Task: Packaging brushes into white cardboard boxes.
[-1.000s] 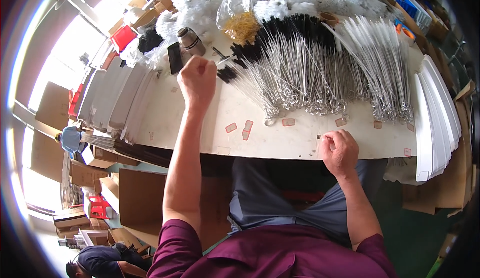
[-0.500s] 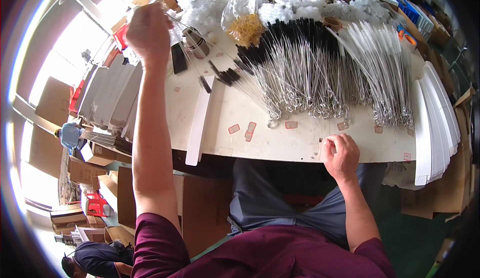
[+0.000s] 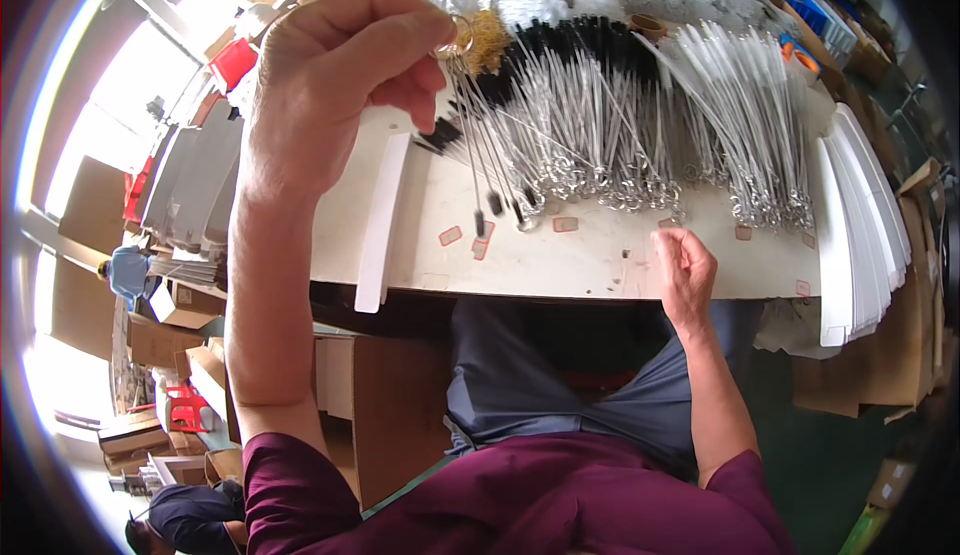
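A ring of thin wire brushes (image 3: 480,125) is held pinched in the raised left hand (image 3: 335,75), dangling above the table (image 3: 600,255). The right hand (image 3: 683,273), loosely curled and empty, is rested at the table edge.

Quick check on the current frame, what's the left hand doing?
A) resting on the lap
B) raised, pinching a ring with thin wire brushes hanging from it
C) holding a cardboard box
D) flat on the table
B: the left hand is lifted above the table, fingers pinched on a small ring from which a few thin wire brushes dangle, black tips down.
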`<state>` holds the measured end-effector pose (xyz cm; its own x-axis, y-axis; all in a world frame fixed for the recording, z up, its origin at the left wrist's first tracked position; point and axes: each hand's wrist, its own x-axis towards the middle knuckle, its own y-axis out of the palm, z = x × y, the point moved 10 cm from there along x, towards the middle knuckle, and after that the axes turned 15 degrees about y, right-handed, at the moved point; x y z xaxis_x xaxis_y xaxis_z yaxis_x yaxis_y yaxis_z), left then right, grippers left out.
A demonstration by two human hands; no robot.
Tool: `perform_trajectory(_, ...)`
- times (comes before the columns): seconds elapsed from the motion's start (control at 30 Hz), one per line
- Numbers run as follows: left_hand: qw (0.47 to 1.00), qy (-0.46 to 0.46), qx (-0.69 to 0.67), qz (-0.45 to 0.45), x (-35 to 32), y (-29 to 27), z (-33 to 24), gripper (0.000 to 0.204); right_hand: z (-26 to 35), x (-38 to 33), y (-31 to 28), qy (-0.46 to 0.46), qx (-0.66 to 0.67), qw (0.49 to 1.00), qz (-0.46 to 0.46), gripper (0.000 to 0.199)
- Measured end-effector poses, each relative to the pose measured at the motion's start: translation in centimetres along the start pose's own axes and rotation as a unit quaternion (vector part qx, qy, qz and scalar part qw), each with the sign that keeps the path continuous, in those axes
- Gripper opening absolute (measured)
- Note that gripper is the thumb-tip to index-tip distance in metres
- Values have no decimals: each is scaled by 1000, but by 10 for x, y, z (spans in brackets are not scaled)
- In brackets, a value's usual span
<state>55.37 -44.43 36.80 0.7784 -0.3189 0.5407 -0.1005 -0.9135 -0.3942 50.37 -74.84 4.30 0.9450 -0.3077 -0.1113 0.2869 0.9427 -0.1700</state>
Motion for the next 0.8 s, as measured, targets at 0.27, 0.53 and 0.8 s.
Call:
perform_trajectory(0.27, 991, -40, -111, 61, -18, 57, -15, 16, 165, -56, 39, -231, 87, 945, 213, 53)
perform_trajectory(0.53, 955, -113, -262, 77, -33, 101, 8, 17, 126, -87, 83, 32, 231, 866, 442, 40)
perform_trajectory(0.8, 964, -8, -267, 10, -34, 83, -10, 22, 149, -85, -12, -308, 9, 949, -61, 26)
